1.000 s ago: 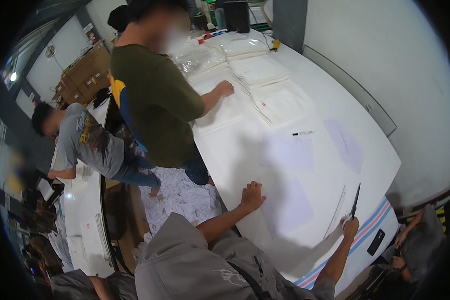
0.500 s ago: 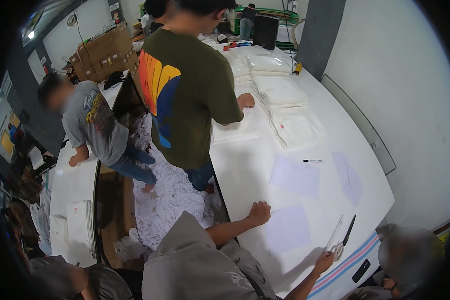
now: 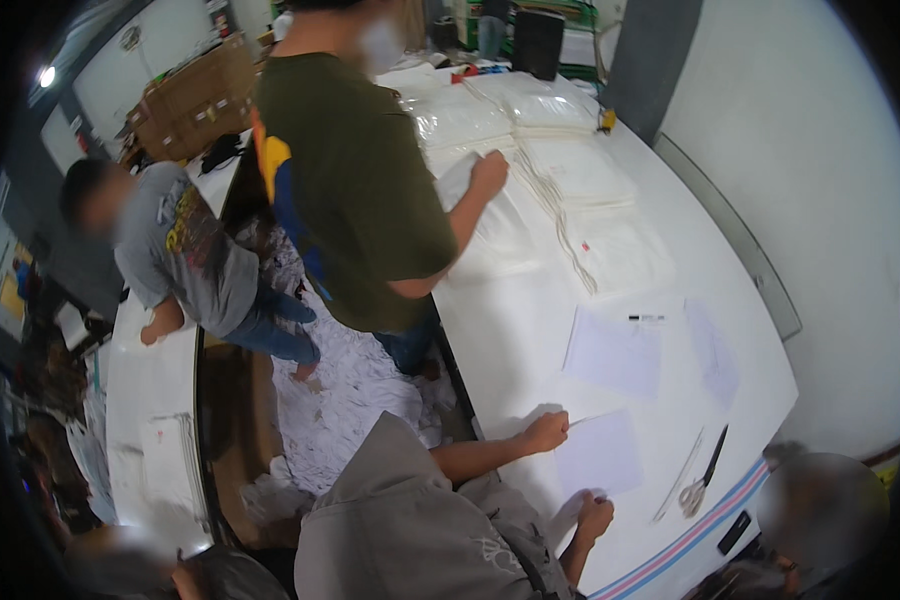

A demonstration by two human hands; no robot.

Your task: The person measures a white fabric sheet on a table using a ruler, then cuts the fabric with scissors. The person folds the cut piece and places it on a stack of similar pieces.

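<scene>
I stand at a long white table [image 3: 510, 375] in a grey hooded top. My left hand [image 3: 547, 432] is closed, its fingers pinched at the left corner of a pale lavender sheet of paper [image 3: 605, 455]. My right hand [image 3: 596, 514] is closed too, its fingertips at the sheet's near edge. Right of this sheet lie a thin clear ruler [image 3: 677, 476] and scissors [image 3: 705, 473] with dark blades and pale handles, apart from my hands. Farther up the table are a second pale sheet [image 3: 615, 352], a third [image 3: 711, 355] and a black marker [image 3: 646, 318].
Folded white cloth stacks [image 3: 620, 250] and plastic-wrapped bundles [image 3: 545, 105] fill the far table. Beside it stands a person in a dark green shirt [image 3: 355, 190]. Another in grey [image 3: 190, 235] leans on the left table [image 3: 150, 370]. White scraps [image 3: 350, 430] cover the floor. A phone [image 3: 734, 533] lies lower right.
My right hand has left the ruler and scissors and moved left to the near sheet. My left hand has closed at its corner. The person in green has raised a hand off the cloth.
</scene>
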